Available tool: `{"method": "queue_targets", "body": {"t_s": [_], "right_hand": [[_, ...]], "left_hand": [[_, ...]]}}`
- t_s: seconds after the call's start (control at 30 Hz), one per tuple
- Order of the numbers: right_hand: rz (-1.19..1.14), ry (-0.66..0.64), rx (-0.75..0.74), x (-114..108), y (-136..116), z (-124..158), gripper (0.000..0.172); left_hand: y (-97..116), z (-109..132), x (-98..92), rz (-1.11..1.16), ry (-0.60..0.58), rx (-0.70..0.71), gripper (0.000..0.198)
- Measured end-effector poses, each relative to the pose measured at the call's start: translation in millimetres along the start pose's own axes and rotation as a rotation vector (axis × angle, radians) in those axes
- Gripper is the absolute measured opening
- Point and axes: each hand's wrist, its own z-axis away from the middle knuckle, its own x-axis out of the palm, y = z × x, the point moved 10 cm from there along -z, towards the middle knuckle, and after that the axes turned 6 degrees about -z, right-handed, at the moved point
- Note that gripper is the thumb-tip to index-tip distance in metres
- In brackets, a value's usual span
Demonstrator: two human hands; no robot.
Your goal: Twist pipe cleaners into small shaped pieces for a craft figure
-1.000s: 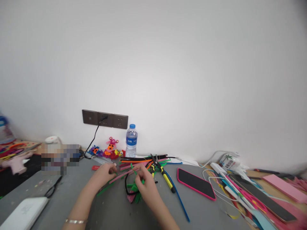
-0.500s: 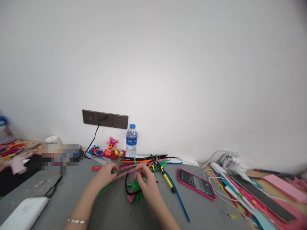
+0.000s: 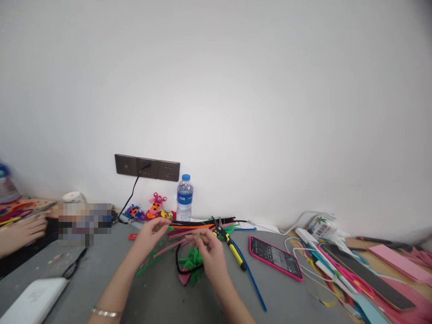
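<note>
My left hand [image 3: 151,235] is closed, thumb and forefinger pinched at the tip of a green pipe cleaner [image 3: 170,228]; most of that stem is hidden. My right hand [image 3: 209,248] is pinched round a pink pipe cleaner [image 3: 166,248], which slants down to the left beneath my left hand. Under my right hand lies a bundle of curled green pipe cleaners [image 3: 193,258] with a pink end. A black pipe cleaner [image 3: 177,261] loops round its left side. Behind my hands are loose pipe cleaners in black, orange and pink.
Yellow-black pliers [image 3: 236,254] and a blue pipe cleaner [image 3: 254,283] lie right of my hands, then a pink-cased phone [image 3: 276,258]. A water bottle [image 3: 185,198] stands by the wall. A white power bank [image 3: 37,297] is front left. Another person's hand [image 3: 27,231] is far left.
My left hand has let go of the pink pipe cleaner and moved up and right to the green tip. My right hand has shifted slightly. The other person's hand has come further in at left.
</note>
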Motion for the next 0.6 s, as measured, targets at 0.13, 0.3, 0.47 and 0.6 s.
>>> {"method": "queue_targets", "body": {"t_s": [0.13, 0.3, 0.47, 0.6], "right_hand": [[-0.112, 0.134, -0.005, -24, -2, -4, 0.034], [-0.263, 0.282, 0.045, -49, 13, -5, 0.040], [-0.354, 0.328, 0.051, -55, 20, -8, 0.032], [-0.329, 0.245, 0.084, -45, 18, -10, 0.027]], "left_hand": [[11, 6, 19.7, 0.189, -0.030, -0.037, 0.036], [19, 14, 44.4, 0.407, -0.021, -0.099, 0.042], [22, 19, 58.1, 0.523, -0.048, -0.129, 0.041], [28, 18, 60.0, 0.473, -0.076, -0.091, 0.032]]}}
